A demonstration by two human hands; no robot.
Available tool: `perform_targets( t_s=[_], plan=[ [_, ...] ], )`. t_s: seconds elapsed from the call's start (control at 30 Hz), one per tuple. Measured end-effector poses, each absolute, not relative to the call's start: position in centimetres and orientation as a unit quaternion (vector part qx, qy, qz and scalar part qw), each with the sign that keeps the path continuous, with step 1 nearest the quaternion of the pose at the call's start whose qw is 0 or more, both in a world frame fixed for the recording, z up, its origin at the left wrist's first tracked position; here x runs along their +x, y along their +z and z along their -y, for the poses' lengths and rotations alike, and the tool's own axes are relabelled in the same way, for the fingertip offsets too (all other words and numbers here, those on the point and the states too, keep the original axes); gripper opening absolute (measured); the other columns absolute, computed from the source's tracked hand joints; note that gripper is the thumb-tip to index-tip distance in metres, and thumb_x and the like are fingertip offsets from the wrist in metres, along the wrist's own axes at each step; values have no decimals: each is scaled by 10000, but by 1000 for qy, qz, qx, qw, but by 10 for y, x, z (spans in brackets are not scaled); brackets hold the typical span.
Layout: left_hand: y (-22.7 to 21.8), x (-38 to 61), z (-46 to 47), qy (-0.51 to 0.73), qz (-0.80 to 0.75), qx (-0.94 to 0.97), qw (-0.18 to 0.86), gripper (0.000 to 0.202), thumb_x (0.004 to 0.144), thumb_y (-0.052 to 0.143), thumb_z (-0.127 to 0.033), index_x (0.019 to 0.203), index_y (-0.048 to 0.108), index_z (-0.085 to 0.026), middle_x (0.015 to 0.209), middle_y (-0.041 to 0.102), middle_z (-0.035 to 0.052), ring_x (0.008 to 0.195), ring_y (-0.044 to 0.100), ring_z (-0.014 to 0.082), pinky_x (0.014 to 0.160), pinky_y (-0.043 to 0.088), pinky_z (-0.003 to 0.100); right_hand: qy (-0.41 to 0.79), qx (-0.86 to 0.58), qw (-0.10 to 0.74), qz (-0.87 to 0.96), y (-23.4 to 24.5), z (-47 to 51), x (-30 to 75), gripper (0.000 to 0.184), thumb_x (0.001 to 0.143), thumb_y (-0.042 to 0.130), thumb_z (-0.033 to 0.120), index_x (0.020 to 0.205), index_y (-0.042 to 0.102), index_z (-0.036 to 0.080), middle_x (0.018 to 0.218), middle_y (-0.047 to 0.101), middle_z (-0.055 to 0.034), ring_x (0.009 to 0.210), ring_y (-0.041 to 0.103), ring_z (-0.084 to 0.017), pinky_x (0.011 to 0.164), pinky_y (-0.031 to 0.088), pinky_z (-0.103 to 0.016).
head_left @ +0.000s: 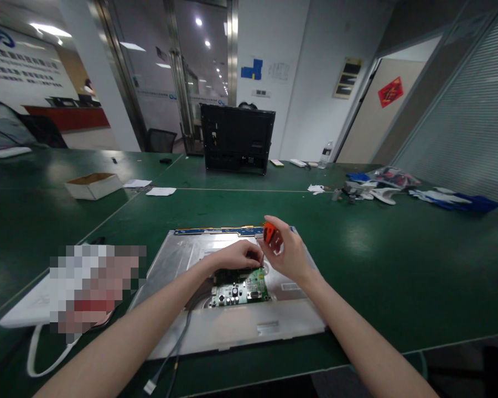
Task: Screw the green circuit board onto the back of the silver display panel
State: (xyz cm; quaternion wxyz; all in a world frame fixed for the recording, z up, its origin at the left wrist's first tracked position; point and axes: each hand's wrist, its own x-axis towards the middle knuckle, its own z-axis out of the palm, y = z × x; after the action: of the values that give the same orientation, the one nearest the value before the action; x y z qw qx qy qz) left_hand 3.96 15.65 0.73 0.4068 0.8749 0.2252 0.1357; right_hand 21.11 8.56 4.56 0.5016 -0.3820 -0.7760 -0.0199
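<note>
A flat metal display panel (pixel 290 315) lies on the green table in front of me, with a green circuit board (pixel 243 290) on its middle. My right hand (pixel 288 251) is closed round the orange and black handle of a screwdriver (pixel 269 232). Its thin shaft points down to the board's upper right corner. Close beside the shaft, my left hand (pixel 240 255) has its fingers pinched together at that corner; what they hold, if anything, is hidden. Grey cables (pixel 178 345) run from the board over the panel's front edge to a white connector.
To the left lie a white device (pixel 33 304) with a white cable and a blurred-out item. A black monitor housing (pixel 237 138) stands at the back. An open cardboard box (pixel 94 187) sits far left; bags and scraps (pixel 382 185) lie far right.
</note>
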Motion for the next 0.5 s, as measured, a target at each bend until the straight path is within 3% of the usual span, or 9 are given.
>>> perform_targets(
  t_s=[0.17, 0.5],
  plan=[
    [6, 40, -157, 152, -219, 877, 399, 124, 766, 640, -254, 806, 670, -141, 774, 651, 17, 801, 582, 184, 746, 439, 264, -29, -400, 493, 772, 46, -85, 211, 491, 834, 614, 235, 1285, 423, 254, 746, 576, 26, 526, 519, -99, 501, 439, -230],
    [8, 40, -156, 133, -216, 872, 418, 163, 784, 629, -281, 827, 669, -129, 726, 624, 2, 687, 545, 144, 666, 420, 236, 7, -385, 488, 784, 50, -81, 212, 581, 820, 537, 163, 1366, 360, 251, 810, 601, 5, 578, 543, -107, 544, 461, -242]
  ],
)
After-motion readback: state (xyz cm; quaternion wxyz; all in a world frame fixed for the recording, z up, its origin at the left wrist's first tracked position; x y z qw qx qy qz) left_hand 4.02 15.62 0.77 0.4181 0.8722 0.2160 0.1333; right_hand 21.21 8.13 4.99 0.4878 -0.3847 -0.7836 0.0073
